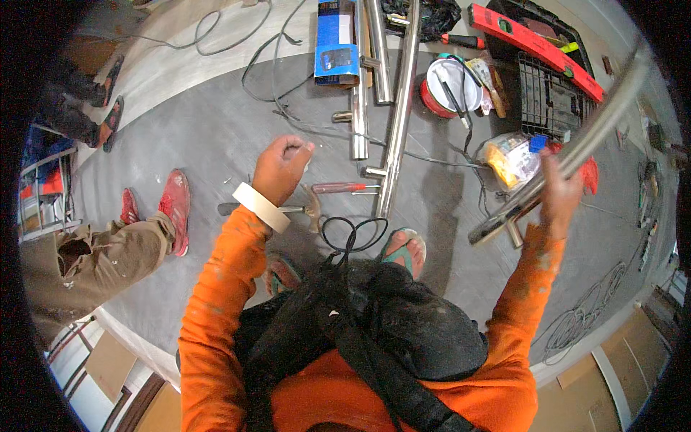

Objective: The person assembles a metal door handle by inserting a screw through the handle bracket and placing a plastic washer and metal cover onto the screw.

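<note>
My right hand (pixel 560 194) grips a long shiny metal tube (pixel 612 115) with a short side stub, tilted up toward the far right. My left hand (pixel 281 169) is raised over the floor with its fingers curled. A tiny pale bit shows at its fingertips, too small to name. Around my left wrist sits a roll of masking tape (pixel 259 207). Below that hand lie a claw hammer (pixel 312 209), partly hidden by my wrist, and a red-handled screwdriver (pixel 338 188). More metal tubes (pixel 398 122) with side stubs lie on the grey floor ahead.
Beyond are a blue box (pixel 337 65), a red-and-white bucket (pixel 435 97), a red spirit level (pixel 536 50), a black crate (pixel 540 97) and a plastic bag (pixel 509 160). Cables (pixel 281 108) cross the floor. Left, a person in red shoes (pixel 175 209) is close; another stands farther off.
</note>
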Demonstrator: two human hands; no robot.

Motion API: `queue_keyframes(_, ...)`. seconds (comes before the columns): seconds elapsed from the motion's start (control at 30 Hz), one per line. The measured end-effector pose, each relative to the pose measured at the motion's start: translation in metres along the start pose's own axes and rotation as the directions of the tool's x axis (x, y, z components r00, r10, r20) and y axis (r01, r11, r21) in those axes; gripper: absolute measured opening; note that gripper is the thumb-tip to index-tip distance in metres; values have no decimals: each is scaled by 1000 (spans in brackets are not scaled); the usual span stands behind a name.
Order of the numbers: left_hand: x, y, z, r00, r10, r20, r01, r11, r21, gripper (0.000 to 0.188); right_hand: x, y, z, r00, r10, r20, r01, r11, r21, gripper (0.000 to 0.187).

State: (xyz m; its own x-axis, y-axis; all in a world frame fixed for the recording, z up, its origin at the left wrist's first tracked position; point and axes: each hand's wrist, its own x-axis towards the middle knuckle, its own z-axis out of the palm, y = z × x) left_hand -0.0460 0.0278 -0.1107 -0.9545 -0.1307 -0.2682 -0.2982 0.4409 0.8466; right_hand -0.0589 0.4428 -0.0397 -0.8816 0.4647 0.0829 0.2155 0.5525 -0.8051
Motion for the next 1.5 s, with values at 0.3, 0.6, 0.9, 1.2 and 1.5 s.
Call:
queue_keyframes(0.3,-5,-45,57,990,59,125,-78,985,154,21,-120,106,47,995,72,67,-17,795,-607,39)
queue_keyframes(0.6,-4,-43,84,990,33,139,-54,987,150,24,-129,141,68,968,248,22,-166,710,-685,45)
queue_keyframes(0.9,-3,-69,80,986,-98,138,57,959,277,25,-119,153,87,948,316,-20,-244,690,-682,50)
queue_keyframes(1.2,0,-122,66,996,89,32,-94,897,433,25,-113,155,80,966,255,35,-199,826,-527,51)
queue_keyframes(1.5,6,-128,57,999,43,-33,-23,888,459,29,-92,113,106,844,-121,522,343,870,-354,43)
